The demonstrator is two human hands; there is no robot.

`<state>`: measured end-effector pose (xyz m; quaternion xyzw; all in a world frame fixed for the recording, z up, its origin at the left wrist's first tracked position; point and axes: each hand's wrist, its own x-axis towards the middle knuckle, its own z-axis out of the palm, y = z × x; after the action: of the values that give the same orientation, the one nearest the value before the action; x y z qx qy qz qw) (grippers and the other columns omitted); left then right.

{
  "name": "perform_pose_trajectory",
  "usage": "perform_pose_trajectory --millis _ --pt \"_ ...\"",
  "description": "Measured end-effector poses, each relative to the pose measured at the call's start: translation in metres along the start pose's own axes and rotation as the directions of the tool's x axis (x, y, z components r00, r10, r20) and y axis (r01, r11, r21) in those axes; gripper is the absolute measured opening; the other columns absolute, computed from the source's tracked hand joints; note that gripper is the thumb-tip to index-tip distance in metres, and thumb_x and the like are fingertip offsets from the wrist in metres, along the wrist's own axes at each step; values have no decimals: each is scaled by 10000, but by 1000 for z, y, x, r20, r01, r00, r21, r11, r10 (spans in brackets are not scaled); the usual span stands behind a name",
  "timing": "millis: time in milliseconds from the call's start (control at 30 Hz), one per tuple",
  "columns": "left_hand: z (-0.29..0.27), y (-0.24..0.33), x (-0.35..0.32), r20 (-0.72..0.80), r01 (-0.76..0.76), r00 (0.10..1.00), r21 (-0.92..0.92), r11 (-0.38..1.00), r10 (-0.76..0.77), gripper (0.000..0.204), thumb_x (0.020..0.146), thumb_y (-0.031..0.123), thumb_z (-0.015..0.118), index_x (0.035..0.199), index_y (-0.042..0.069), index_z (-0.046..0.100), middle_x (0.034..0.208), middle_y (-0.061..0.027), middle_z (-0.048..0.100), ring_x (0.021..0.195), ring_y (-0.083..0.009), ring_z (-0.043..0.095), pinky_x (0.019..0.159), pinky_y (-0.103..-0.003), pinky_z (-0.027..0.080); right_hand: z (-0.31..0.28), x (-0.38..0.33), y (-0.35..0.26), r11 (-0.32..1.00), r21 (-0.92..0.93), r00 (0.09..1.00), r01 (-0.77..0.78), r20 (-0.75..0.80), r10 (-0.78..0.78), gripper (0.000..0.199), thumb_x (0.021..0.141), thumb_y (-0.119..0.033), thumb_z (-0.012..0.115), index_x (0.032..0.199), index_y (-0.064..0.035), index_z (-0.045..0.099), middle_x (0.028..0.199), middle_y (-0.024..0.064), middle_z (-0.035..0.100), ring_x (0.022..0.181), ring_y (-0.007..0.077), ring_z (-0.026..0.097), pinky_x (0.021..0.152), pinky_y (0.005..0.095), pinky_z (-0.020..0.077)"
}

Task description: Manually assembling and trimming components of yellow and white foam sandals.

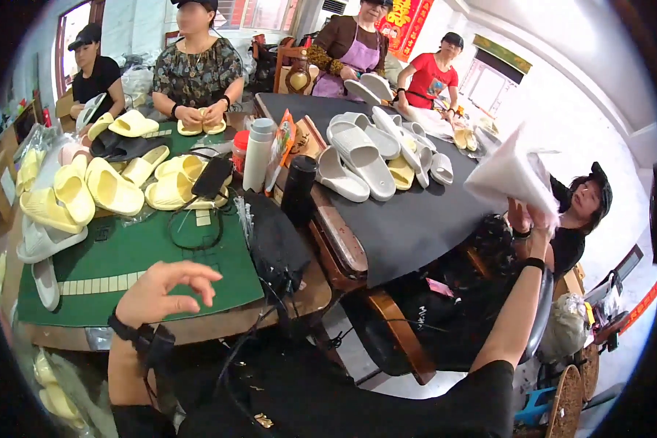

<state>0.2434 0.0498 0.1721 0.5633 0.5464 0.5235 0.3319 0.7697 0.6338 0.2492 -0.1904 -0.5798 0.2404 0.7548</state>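
The right hand [536, 219], raised far right, seemingly grips a white crumpled plastic bag [515, 175], while the left hand [164, 292] hovers open and empty over the green-matted counter [146, 255]

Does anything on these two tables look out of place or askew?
Yes: a black phone lies tilted on top of the yellow slippers on the green mat, not flat on the table. No spills or visible damage.
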Motion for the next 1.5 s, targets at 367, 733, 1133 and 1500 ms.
perform_pose_trajectory --millis 367,733,1133,1500 --pt "49 16 149 112 -104 983 -327 939 148 657 945 445 585 1418 40 374 1144 -75 616 1101 -146 563 928 -310 448 65 -50 -6 856 -306 878 416 380 -291 345 850 -115 667 1131 77 608 1130 147 659 996 269 658 871 339 518" --pt "96 -18 203 267 256 959 -673 694 -95 933 816 746 500 1470 112 294 1380 -138 469 1194 -259 504 1026 -447 396 193 -250 -171 324 -36 188 945 871 -453 143 794 -62 642 718 -56 521 1117 144 670 870 267 670 623 368 493" --pt "125 -68 184 61 203 965 -791 577 -256 466 909 218 668 1303 17 518 1226 -86 606 1104 -189 588 956 -358 476 179 -371 -171 573 -241 370 783 921 -118 48 772 -52 589 788 -19 558 1131 161 644 1021 329 621 705 396 469" --pt "123 -145 231 -156 425 792 -551 718 -590 245 795 176 754 911 -26 681 819 -69 638 651 -179 587 610 -331 497 166 -303 -196 943 -317 46 -104 945 323 805 651 -490 795 1244 -10 538 1308 186 553 1253 343 501 1048 433 386"
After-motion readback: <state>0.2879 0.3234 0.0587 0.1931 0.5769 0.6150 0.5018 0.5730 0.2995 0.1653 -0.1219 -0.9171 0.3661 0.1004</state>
